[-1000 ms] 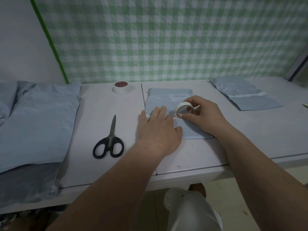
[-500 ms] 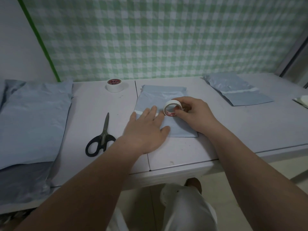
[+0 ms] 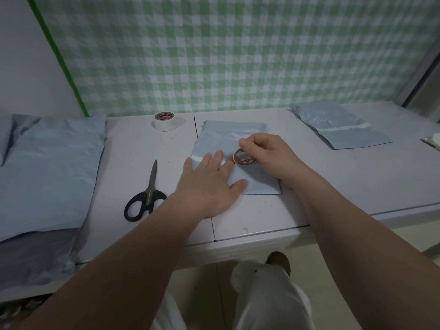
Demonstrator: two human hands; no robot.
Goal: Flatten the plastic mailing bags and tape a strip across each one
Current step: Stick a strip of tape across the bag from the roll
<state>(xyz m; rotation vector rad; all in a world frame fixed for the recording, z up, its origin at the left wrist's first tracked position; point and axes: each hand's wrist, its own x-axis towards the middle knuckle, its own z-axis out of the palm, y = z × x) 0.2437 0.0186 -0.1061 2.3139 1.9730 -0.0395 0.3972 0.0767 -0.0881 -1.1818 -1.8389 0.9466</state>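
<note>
At the middle of the tabletop point(image 3: 357, 184), the blue mailing bag point(image 3: 235, 136) lies flat under both your hands. Your left hand point(image 3: 209, 186) rests on it palm down with straight fingers. Its grip is slack and holds nothing; it only presses the bag's near left part. Your right hand point(image 3: 269, 156) has a closed grip on the small tape roll point(image 3: 243, 158), pinched on edge on the bag, just beside your left fingertips.

I judge this bag about half done. It is flattened, and a white tape strip point(image 3: 198, 158) shows at its left edge and runs under your fingers toward the roll. You have yet to draw it to the right edge, cut it and smooth it down. The taped bag point(image 3: 352, 139) at the far right carries a full white strip and looks finished. The pile of bags point(image 3: 47, 167) on the left shows no tape.

By count there are:
- two tape rolls, one in your grip and a spare tape roll point(image 3: 166, 121) at the back
- one pair of scissors point(image 3: 147, 194), black-handled, beside your left wrist
- two single bags, plus the pile, whose number I cannot tell
</note>
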